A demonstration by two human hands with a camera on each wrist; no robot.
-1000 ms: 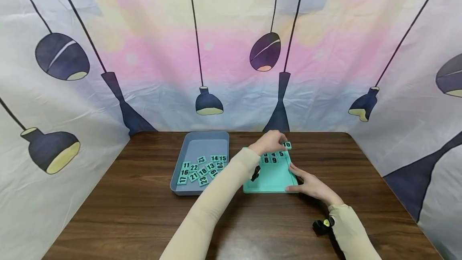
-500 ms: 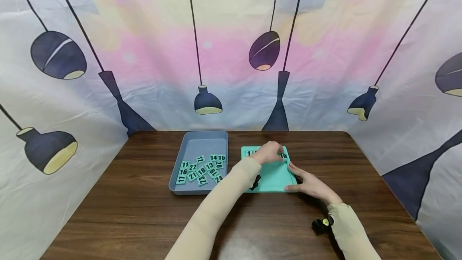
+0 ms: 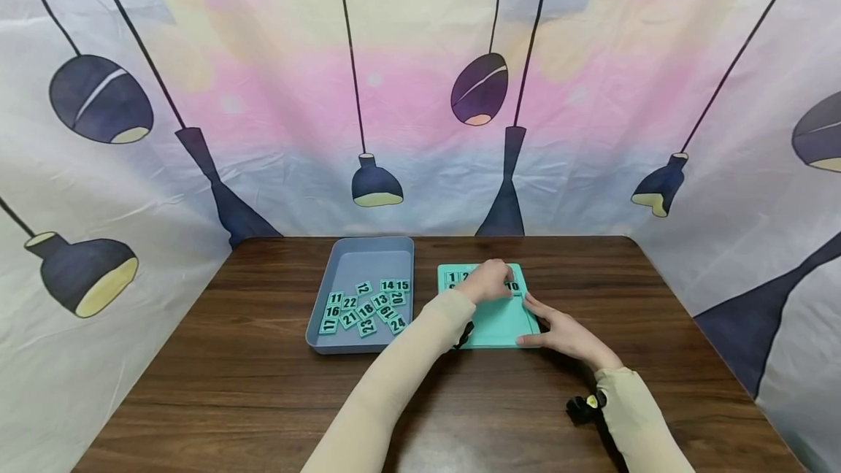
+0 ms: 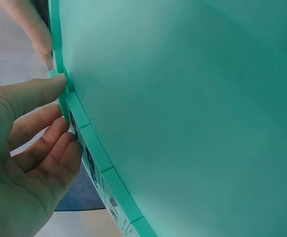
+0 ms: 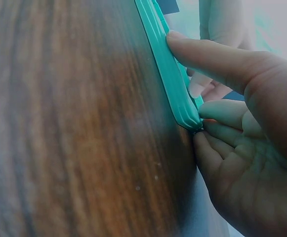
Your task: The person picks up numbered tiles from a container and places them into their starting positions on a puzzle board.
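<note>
1. Left hand pinched the turquoise rectangular plastic 10 tile at the right of a squarish turquoise plastic board, likely for alignment
2. Right hand spread wide against the board's edge, likely bracing it

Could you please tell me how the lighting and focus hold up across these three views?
Head: the loose number tiles read clearly, with pale glare on the near tabletop; left wrist: a soft sheen on the green board; right wrist: hazy, washed out at upper right, the tabletop's grain blurred.
</note>
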